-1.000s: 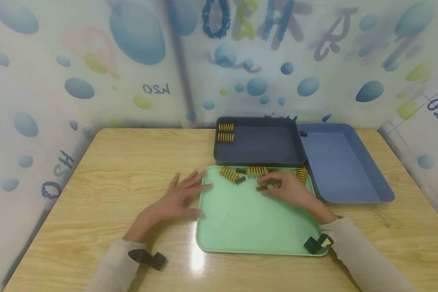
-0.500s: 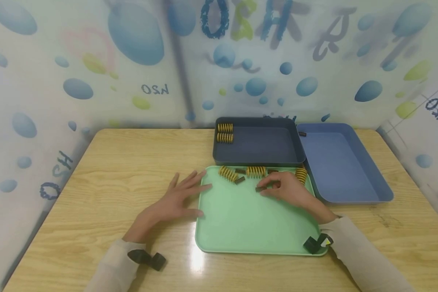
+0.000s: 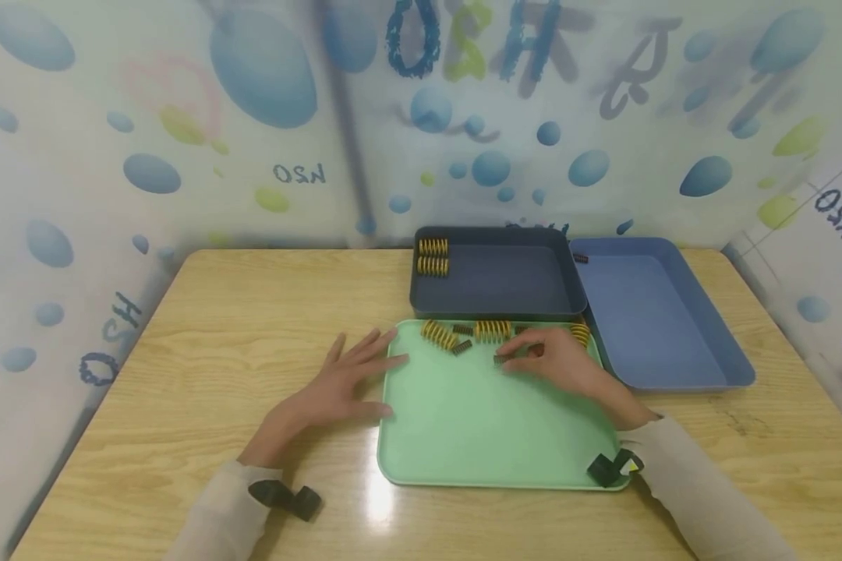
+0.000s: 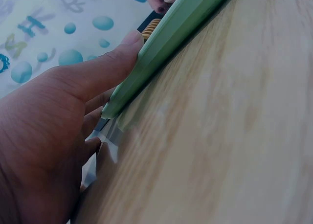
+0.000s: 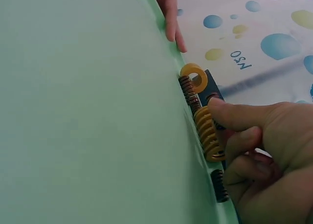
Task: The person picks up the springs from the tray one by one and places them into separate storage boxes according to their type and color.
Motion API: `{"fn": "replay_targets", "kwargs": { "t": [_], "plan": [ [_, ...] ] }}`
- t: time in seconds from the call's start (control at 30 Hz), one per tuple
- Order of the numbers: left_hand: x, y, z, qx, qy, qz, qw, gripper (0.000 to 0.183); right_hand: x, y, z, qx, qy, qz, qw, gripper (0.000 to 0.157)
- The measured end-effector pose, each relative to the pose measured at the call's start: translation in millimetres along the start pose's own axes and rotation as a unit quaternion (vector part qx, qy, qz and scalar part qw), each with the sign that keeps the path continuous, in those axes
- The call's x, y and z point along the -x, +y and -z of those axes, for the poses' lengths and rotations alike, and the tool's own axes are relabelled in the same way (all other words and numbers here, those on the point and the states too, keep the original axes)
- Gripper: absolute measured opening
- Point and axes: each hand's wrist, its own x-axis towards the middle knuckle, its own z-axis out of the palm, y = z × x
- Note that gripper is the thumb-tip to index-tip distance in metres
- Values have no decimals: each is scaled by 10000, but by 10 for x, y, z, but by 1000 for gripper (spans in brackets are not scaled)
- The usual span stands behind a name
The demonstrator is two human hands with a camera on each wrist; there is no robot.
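On the light green tray [image 3: 463, 421] my right hand [image 3: 557, 362] pinches a small dark coil spring [image 3: 500, 360] between thumb and fingertips. Close by, along the tray's far edge, lie a yellow spring [image 3: 493, 331], another yellow spring [image 3: 439, 334] to its left, and small dark springs [image 3: 462, 347]. The hand partly covers a third yellow spring [image 3: 580, 335] at the right. My left hand [image 3: 330, 389] has its fingers spread, their tips at the tray's left rim. In the left wrist view, the thumb [image 4: 117, 62] touches that rim.
Behind the green tray stands a dark grey tray [image 3: 512, 284] with two yellow springs [image 3: 433, 256] at its left end. A blue tray [image 3: 666, 319] on the right has one small dark spring [image 3: 581, 258] in its far left corner. Behind the wooden table [image 3: 267, 296] is a patterned wall.
The right hand and its small dark spring have risen very slightly, and the hand now covers more of the right-hand yellow spring. The left hand stays put.
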Motion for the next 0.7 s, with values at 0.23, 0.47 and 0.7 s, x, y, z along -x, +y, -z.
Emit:
{"fn": "replay_targets", "kwargs": {
  "t": [0.23,0.47,0.7],
  "plan": [
    [13,-24,-13,1,22,-10,10000,74,25,-115,218,176,338,210,9991,19],
    [10,-15,-22,-21,-21,28,10000,74,67,-200,497,204,521,211,9982,20],
    [5,-6,-3,-50,-52,74,9999,74,76,-178,681,371,847,143,9956,22]
  ]
}}
